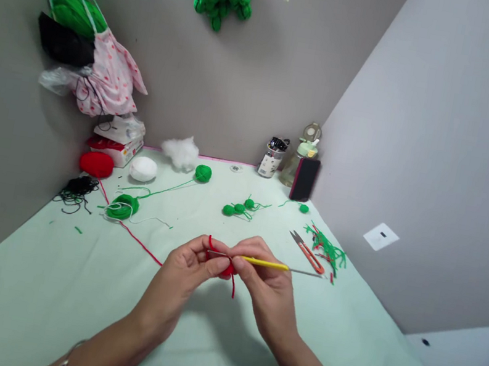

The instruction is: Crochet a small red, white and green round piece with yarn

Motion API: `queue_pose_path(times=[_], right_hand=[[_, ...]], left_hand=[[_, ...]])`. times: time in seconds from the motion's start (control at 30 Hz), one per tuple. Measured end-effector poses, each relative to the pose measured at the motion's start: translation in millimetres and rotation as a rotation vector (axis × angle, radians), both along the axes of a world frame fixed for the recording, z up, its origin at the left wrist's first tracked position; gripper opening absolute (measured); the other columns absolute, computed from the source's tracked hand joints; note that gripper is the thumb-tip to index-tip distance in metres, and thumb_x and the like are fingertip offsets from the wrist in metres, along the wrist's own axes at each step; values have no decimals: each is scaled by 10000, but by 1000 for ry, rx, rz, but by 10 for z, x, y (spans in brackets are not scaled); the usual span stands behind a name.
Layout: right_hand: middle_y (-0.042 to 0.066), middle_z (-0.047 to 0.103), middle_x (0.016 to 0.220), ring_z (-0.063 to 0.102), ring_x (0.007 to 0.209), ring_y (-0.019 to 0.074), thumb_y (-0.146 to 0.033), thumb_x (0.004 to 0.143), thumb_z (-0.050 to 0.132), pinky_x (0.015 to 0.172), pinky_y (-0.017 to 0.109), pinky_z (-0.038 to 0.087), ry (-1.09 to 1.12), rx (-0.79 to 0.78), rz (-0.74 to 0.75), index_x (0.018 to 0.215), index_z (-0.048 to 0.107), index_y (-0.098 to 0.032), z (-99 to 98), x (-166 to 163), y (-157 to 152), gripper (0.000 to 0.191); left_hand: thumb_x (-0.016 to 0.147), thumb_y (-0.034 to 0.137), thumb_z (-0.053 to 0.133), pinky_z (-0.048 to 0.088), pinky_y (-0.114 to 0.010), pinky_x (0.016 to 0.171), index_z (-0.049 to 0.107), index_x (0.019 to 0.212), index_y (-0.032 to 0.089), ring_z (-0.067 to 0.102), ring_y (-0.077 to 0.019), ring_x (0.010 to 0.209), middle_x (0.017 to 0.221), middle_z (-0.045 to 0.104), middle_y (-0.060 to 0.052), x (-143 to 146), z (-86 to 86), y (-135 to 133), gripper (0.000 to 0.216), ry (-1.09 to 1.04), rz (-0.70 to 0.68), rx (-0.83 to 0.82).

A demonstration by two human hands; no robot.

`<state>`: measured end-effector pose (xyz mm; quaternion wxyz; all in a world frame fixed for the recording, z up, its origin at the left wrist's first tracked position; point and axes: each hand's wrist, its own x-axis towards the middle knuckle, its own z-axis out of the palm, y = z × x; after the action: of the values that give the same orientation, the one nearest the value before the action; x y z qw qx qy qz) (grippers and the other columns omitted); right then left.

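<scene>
A printed label was borne by the pen jar [268, 165], and marks were carried by the box [131, 154] in the left corner, but neither could be read. The red crocheted piece [228, 271] was held above the table [42, 299], pinched by the left hand [180, 269] and partly covered by the fingers of both. The yellow-handled hook [266, 264] was gripped by the right hand [270, 296]. The bottle [289, 170] was partly blocked by the phone [305, 180]. Scissors [312, 257] were laid beside green and red yarn scraps [328, 250]. Small green pieces [239, 208] were placed beyond the hands; a red yarn ball [96, 164] was set near the box.
</scene>
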<state>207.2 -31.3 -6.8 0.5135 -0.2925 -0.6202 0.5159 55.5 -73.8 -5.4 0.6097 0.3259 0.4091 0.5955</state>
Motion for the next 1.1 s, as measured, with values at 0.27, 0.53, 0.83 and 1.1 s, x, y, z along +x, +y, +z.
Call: queue_pose_path(times=[0.27, 0.53, 0.83, 1.1], right_hand=[[-28, 626, 671, 543, 572, 116, -438, 911, 763, 555, 257, 439, -353, -195, 352, 847, 710, -192, -65, -6, 409, 260], [-1, 665, 718, 547, 625, 99, -406, 827, 865, 618, 232, 442, 9, -450, 398, 745, 748, -139, -226, 6, 599, 303], [-58, 552, 693, 558, 574, 128, -528, 768, 874, 559, 277, 549, 355, -657, 448, 693, 539, -221, -352, -186, 510, 460], [-45, 546, 577, 346, 497, 72, -416, 814, 866, 501, 218, 319, 143, -752, 477, 659, 614, -165, -438, -100, 519, 388]], left_hand=[[816, 369, 896, 482, -238, 752, 693, 826, 183, 605, -124, 733, 754, 678, 24, -206, -39, 197, 276, -5, 45, 17], [829, 378, 897, 536, -244, 758, 646, 903, 197, 667, -130, 744, 777, 695, 11, -259, -224, 242, 318, -146, -66, -35], [829, 308, 891, 467, -218, 642, 753, 909, 158, 633, -124, 714, 783, 698, -15, -183, -334, 227, 219, -196, -130, -75], [775, 351, 923, 405, -219, 593, 681, 842, 163, 603, -119, 624, 681, 689, -12, -278, -533, 187, 314, -127, -201, -243]])
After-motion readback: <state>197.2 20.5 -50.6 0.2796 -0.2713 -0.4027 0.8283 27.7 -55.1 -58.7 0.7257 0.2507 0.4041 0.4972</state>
